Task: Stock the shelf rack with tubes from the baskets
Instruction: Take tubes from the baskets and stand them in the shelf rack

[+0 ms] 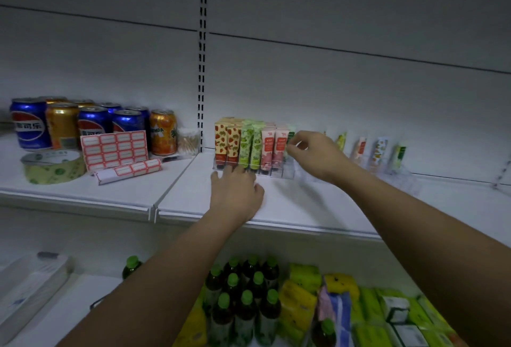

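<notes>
Two hands: both over the white shelf (193,197).
Right hand (312,153): pinches a green tube (291,136), long axis upright, at the clear rack (287,171).
Left hand (235,191): fingers spread, touching the rack's front.
Racked tubes (249,144): upright, caps down.

- Shop aisle: white metal gondola shelving (177,189) with a slotted upright (202,70) between bays.
- Soda cans (94,125) grouped by brand; sheets of red-bordered price labels (114,149) and a tape roll (52,165) beside them.
- Clear rack (276,174) holds tubes (250,143) in rows by design.
- Lower shelf: green-capped bottles (243,299), packaged goods (301,308).
</notes>
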A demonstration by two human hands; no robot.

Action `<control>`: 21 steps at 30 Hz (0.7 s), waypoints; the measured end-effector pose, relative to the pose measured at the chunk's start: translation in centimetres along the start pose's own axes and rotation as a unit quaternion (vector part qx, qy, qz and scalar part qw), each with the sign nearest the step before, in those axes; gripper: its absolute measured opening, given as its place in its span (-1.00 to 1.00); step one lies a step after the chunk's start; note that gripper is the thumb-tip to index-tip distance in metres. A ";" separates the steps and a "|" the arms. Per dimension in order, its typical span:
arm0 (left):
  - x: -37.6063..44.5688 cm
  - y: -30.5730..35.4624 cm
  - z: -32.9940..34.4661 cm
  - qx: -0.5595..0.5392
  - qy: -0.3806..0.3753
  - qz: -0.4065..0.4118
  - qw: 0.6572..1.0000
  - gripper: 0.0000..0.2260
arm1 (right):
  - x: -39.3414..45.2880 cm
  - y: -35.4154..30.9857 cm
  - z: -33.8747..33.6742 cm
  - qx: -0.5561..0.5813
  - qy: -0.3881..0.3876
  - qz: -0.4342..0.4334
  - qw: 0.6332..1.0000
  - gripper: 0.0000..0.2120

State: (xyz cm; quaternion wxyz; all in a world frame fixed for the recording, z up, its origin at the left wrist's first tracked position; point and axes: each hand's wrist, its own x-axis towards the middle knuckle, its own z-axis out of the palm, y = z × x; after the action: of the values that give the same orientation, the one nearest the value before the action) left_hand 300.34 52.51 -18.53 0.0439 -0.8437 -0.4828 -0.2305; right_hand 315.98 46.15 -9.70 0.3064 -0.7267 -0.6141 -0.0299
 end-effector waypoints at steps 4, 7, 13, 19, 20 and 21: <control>-2.3 0.4 -1.3 -0.026 -0.008 -0.002 1.000 -0.64 | -4.7 -1.7 -0.3 0.023 -0.048 -0.038 0.998 -0.79; -5.6 0.1 -3.2 -0.128 0.011 -0.037 0.991 -0.67 | -8.2 -2.9 -0.2 0.053 -0.081 -0.054 0.994 -0.84; -13.3 -3.9 -4.1 -0.333 0.027 -0.080 0.939 -0.77 | -14.0 -2.2 2.7 0.151 -0.117 0.008 0.982 -0.83; -18.4 -7.6 3.6 -0.353 -0.080 -0.186 0.914 -0.88 | -18.4 0.3 11.1 0.203 -0.167 0.085 0.961 -0.82; -19.2 -7.8 5.3 -0.340 -0.111 -0.201 0.912 -0.88 | -19.3 0.8 13.0 0.209 -0.184 0.104 0.955 -0.81; -20.0 -7.9 7.1 -0.333 -0.140 -0.210 0.909 -0.87 | -20.2 1.4 14.8 0.213 -0.202 0.120 0.948 -0.81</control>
State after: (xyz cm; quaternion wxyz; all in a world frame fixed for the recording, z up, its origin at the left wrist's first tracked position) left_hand 287.70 42.93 -34.66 -0.3568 -0.7121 -0.5451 -0.2616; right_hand 307.39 35.60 -30.76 0.3254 -0.7037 -0.5630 0.2862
